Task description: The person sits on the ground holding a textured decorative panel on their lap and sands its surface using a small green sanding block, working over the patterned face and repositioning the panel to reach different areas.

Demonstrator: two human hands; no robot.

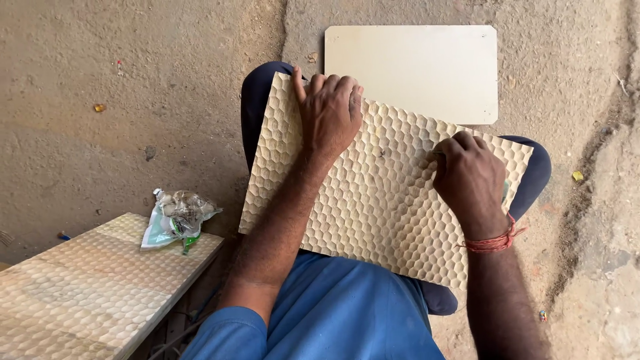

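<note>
Honeycomb-carved pale wooden panel lies tilted across my lap. My left hand lies flat over its far edge, fingers curled over the rim. My right hand is closed around something small on the right part; I cannot tell what. A plain cream board lies beyond on the floor.

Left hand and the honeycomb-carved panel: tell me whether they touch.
Touching. The head view shows the left hand lying flat on the carved panel, its fingers curled over the panel's top edge with no gap visible.
</note>
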